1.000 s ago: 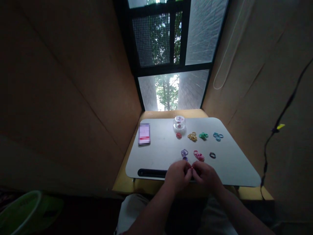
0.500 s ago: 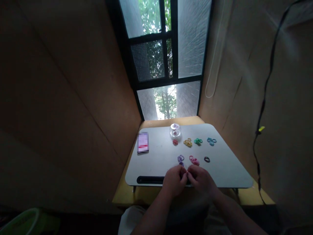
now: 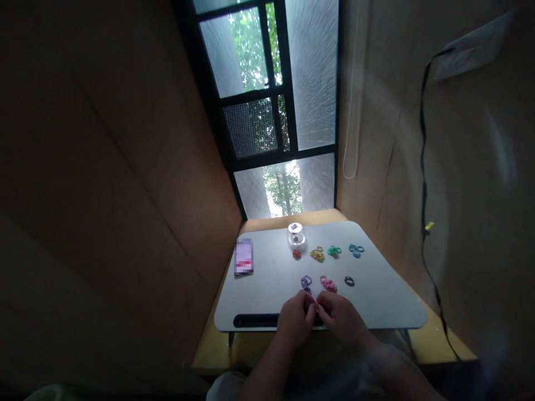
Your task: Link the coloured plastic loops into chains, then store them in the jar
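My left hand and my right hand meet fingertip to fingertip above the front edge of a white lap table. Both are closed in a pinch. Whatever sits between the fingertips is too small to make out. Just beyond my left fingers lie small purple bands, perhaps hair ties, partly covered by the hand. A clump of pink bands rests beyond my right fingers, with a dark band to its right.
Farther back are red bands, yellow bands, green bands and blue bands. Behind the red ones stands a clear round container. A blurred rectangular object lies at left. A black slot runs along the front edge.
My view has shifted, so the table sits slightly lower in the picture. Both hands stay pinched together in about the same place over the table, with only small finger movement.
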{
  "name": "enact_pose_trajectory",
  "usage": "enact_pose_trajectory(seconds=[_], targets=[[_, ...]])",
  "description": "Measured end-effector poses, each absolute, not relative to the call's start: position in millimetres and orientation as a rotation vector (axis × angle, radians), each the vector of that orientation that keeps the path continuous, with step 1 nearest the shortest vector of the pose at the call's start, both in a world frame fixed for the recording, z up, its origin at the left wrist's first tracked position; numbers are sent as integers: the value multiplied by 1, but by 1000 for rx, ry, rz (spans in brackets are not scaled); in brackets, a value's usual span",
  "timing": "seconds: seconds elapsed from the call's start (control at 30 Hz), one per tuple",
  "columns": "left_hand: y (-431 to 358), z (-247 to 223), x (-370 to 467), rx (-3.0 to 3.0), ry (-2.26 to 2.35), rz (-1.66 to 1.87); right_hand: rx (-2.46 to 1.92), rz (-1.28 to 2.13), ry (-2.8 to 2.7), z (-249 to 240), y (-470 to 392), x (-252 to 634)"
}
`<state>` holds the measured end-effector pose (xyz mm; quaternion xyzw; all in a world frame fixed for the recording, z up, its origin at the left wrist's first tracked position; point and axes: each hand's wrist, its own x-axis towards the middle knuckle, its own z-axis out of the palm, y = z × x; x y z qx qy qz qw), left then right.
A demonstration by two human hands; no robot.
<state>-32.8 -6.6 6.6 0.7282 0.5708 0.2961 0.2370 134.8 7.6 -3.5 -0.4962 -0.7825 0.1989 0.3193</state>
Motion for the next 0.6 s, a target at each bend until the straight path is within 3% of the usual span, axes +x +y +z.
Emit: enact_pose_trajectory(seconds=[0.6], targets=[[-8, 6, -33, 2049, 1543, 842, -1338, 483, -2023, -8, 6, 134]])
